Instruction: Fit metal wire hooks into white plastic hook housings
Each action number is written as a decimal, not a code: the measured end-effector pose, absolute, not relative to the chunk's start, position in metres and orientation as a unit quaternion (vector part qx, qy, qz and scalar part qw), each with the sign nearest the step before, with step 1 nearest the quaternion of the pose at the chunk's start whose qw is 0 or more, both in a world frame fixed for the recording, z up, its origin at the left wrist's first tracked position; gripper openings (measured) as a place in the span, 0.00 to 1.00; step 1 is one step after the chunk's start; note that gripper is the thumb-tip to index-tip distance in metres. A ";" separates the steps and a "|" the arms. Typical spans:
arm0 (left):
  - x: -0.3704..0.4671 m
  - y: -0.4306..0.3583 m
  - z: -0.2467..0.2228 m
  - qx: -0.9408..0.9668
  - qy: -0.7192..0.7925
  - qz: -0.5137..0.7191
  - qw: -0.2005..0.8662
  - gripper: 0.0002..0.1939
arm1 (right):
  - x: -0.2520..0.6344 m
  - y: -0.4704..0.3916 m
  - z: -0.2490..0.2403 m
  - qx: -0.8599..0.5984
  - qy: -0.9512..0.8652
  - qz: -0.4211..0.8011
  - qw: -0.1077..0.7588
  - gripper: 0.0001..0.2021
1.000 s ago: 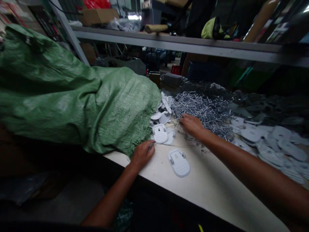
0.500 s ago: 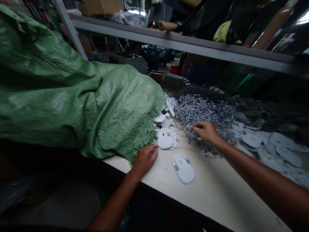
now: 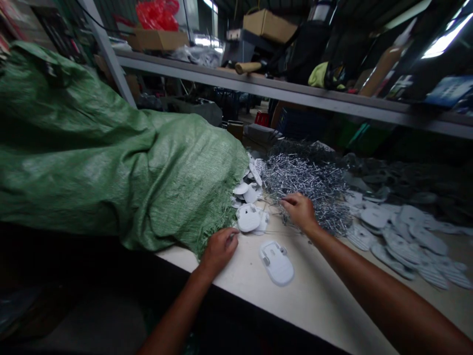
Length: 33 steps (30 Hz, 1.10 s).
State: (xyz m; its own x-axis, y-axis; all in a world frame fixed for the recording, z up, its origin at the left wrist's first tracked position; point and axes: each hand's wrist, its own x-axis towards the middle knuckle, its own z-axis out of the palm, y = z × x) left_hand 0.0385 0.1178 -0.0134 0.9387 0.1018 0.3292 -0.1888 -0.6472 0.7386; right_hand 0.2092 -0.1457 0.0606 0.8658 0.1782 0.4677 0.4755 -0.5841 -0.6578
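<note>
My left hand [image 3: 220, 249] rests at the table edge by the sack's mouth, its fingers curled together; a small glint shows at the fingertips, too small to name. My right hand [image 3: 298, 211] is pinched at the near left side of a heap of thin metal pins [image 3: 306, 177]; what its fingertips hold, if anything, I cannot make out. Between and below the hands lies a white oval plastic piece [image 3: 278, 266] with two grey clips on its upper part. Another white piece [image 3: 248, 218] lies just beyond my left fingertips, in front of the white parts spilling from the sack.
A large green woven sack [image 3: 177, 167] fills the left side. Several flat white plates [image 3: 402, 236] are piled at the right on the pale table [image 3: 314, 305]. Above the back runs a shelf [image 3: 266, 88] with a wooden-handled tool [image 3: 248, 67] and cardboard boxes.
The camera view has tilted up a little, showing more of the shelf. My right hand has shifted slightly left along the pin heap's edge. My left hand stays almost in place.
</note>
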 end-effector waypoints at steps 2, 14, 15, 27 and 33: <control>0.038 0.118 -0.013 0.892 -0.029 0.173 0.417 0.11 | 0.206 -0.147 0.062 -0.874 -0.201 -0.235 0.374 0.06; 0.038 0.119 -0.015 0.903 -0.018 0.172 0.392 0.12 | 0.202 -0.166 0.066 -0.847 -0.236 -0.236 0.414 0.10; 0.038 0.118 -0.015 0.904 -0.019 0.171 0.391 0.12 | 0.202 -0.168 0.062 -0.844 -0.216 -0.218 0.440 0.10; 0.038 0.118 -0.014 0.903 -0.025 0.171 0.393 0.12 | 0.210 -0.177 0.048 -0.853 -0.155 0.082 0.492 0.09; 0.039 0.119 -0.016 0.906 -0.022 0.171 0.387 0.14 | 0.225 -0.166 0.055 -0.835 -0.165 0.036 0.523 0.08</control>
State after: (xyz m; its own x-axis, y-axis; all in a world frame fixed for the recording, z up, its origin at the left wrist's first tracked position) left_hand 0.0387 0.1190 -0.0157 0.9404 0.0934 0.3271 -0.1716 -0.7000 0.6932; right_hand 0.2253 -0.1659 0.0546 0.9428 0.3139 0.1119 0.2378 -0.3986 -0.8858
